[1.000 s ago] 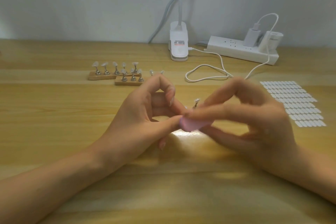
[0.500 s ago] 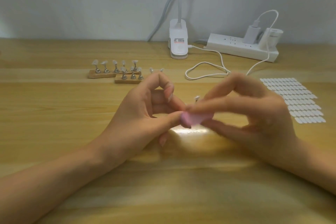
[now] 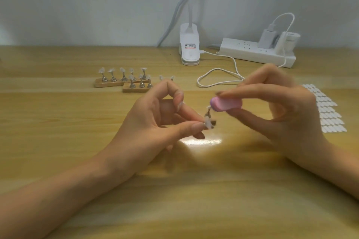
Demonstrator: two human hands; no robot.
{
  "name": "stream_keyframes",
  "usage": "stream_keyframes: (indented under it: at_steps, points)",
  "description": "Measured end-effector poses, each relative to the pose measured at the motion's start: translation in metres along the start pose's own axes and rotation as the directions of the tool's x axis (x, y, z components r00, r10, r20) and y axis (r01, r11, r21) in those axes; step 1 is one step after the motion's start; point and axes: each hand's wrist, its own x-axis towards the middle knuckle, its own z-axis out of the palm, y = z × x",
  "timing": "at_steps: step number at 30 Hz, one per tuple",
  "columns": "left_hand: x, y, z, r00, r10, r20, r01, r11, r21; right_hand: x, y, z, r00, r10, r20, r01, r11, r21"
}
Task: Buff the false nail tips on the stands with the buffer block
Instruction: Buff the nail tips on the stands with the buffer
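1. Two hands are seen at mid-frame above the tabletop [image 3: 58, 141]: the left hand [image 3: 155, 122] left of centre, the right hand [image 3: 287, 114] right of centre.
2. A small held stand [image 3: 208, 120] is pinched between the thumb and fingertips of the left hand, just left of the frame's centre (its details are blurred).
3. A pink buffer block [image 3: 226, 104] is gripped by the right hand, with the forefinger laid along its top and the thumb placed beneath.
4. The block's left end is set against the top of the held stand; whether a nail tip is touched there cannot be told.
5. Two wooden stands [image 3: 108, 84] are placed side by side and touching in the upper left of the frame, each fitted with metal holders bearing pale nail tips [image 3: 102, 70].
6. At the upper centre a white lamp base [image 3: 189, 48] is seen, with a power strip [image 3: 256, 53] to its right and a looped white cable [image 3: 219, 75] below them.
7. Rows of loose tips [image 3: 328, 114] are laid out at the right edge, partly hidden by the right hand.
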Motion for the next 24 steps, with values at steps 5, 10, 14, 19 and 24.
stream_keyframes:
  at_steps: [5, 10, 14, 19, 24]
  points:
    - [-0.001, 0.002, -0.001, 1.0, 0.021, 0.002, -0.021, 1.0, -0.012, -0.007, 0.006, -0.001, 0.998, 0.064, -0.007, -0.063, 0.996, 0.056]
    - [-0.002, 0.002, -0.001, 0.999, 0.033, -0.017, -0.034, 0.998, -0.046, -0.009, 0.004, 0.001, 0.995, 0.095, 0.012, -0.096, 0.991, 0.092]
    - [-0.002, 0.0, -0.002, 0.998, 0.044, -0.055, -0.043, 0.999, 0.024, -0.008, 0.002, 0.002, 0.994, 0.107, 0.012, -0.108, 0.989, 0.105]
    - [-0.001, -0.001, -0.002, 0.997, 0.053, -0.059, -0.05, 0.997, 0.064, -0.004, -0.013, 0.005, 0.999, 0.012, 0.041, -0.015, 0.996, 0.084]
    - [0.0, -0.003, -0.001, 0.996, 0.066, -0.053, -0.061, 0.995, 0.084, 0.001, -0.021, 0.011, 0.995, -0.061, 0.075, 0.063, 0.998, -0.018]
